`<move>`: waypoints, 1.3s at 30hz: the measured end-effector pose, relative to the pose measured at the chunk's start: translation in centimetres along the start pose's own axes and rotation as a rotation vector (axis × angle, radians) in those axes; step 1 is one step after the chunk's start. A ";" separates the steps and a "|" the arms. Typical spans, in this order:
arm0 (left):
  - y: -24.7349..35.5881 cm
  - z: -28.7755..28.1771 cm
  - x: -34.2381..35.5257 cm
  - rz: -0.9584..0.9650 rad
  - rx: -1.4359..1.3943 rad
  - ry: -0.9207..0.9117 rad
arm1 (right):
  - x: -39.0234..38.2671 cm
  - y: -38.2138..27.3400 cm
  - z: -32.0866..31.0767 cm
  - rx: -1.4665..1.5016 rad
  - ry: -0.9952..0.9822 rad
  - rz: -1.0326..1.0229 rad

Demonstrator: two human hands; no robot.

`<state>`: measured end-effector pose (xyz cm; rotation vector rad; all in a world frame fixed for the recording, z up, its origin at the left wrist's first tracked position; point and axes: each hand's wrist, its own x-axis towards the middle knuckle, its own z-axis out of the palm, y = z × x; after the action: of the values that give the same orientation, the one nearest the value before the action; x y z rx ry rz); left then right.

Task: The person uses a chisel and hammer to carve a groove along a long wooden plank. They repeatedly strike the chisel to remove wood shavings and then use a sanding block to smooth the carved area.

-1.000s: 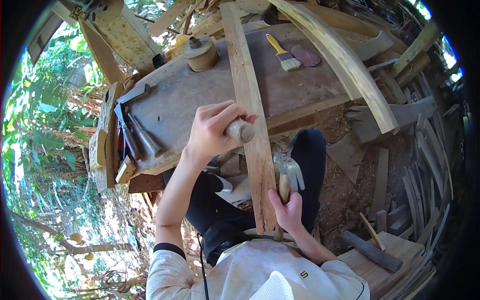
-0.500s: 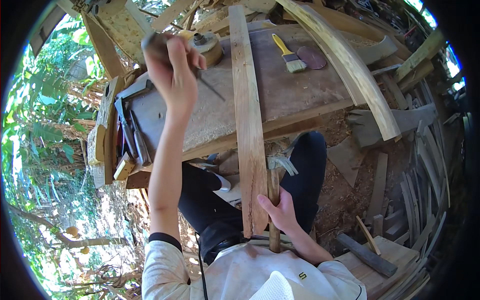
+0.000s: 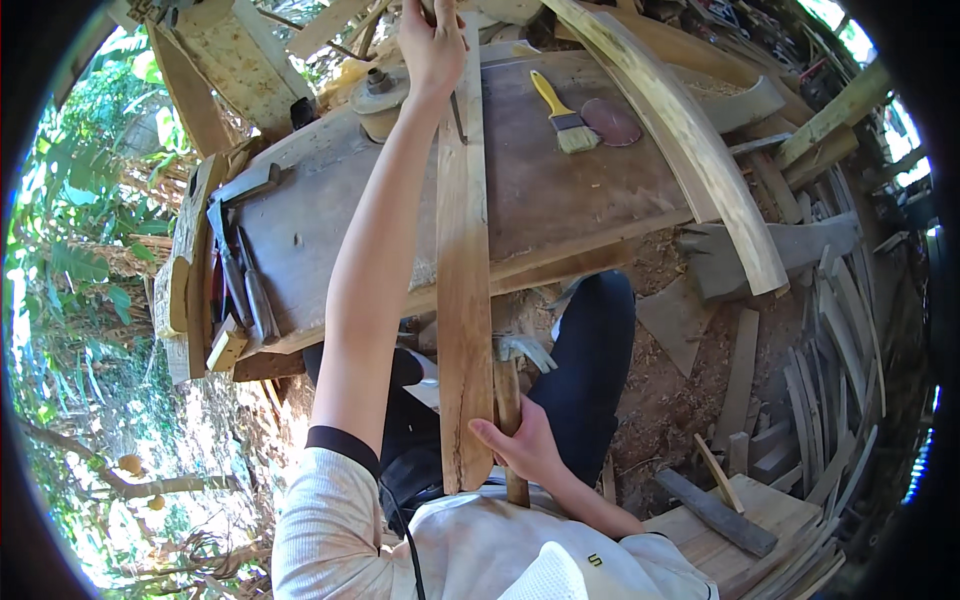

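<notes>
While the long, flat brown wooden plank [image 3: 463,250] runs lengthwise away from you, across the brown, worn-topped counter [image 3: 300,210], your left hand [image 3: 435,52] is nearest its far stretch, clenched around a thin, dark metal-shafted tool [image 3: 458,118], tip over the plank's face! Your right hand [image 3: 525,440] has the close end, grasping the wooden-handled grey metal claw hammer [image 3: 508,390] alongside, thumb over the plank's right edge, other fingers mostly hidden. And there's the change: half a second ago your left hand was left of the plank; now it's stretched farther forward, and the near end has swung slightly left.
</notes>
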<state>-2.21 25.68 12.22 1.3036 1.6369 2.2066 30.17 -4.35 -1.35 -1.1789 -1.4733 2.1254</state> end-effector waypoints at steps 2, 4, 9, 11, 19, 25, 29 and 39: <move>-2.1 -2.7 2.0 0.117 -0.062 0.049 | -0.5 -0.9 0.6 0.029 -0.107 0.043; -3.1 -2.4 2.4 0.090 -0.083 0.047 | -0.2 -1.1 0.9 0.025 -0.108 0.071; -2.7 -2.1 2.0 0.091 -0.076 0.031 | 0.4 -1.0 1.1 -0.006 -0.109 0.060; -2.7 -2.4 2.0 0.004 -0.098 -0.015 | 0.5 -1.1 1.2 0.010 -0.110 0.041; -3.2 -1.7 4.0 0.124 -0.214 0.116 | 0.9 -1.8 1.9 0.029 -0.107 0.056; -4.0 -1.3 3.6 0.248 -0.192 -0.009 | 1.6 -2.0 2.6 0.033 -0.123 0.056; -3.2 -1.2 3.8 0.114 -0.136 0.003 | 1.9 -2.6 3.1 0.064 -0.161 0.103; -3.3 -0.3 4.8 -0.177 -0.161 -0.079 | 2.8 -2.9 5.3 0.085 -0.187 0.064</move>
<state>-6.70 29.43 12.18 1.1414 1.4531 2.1053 23.87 -4.65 0.71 -1.0342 -1.4205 2.3734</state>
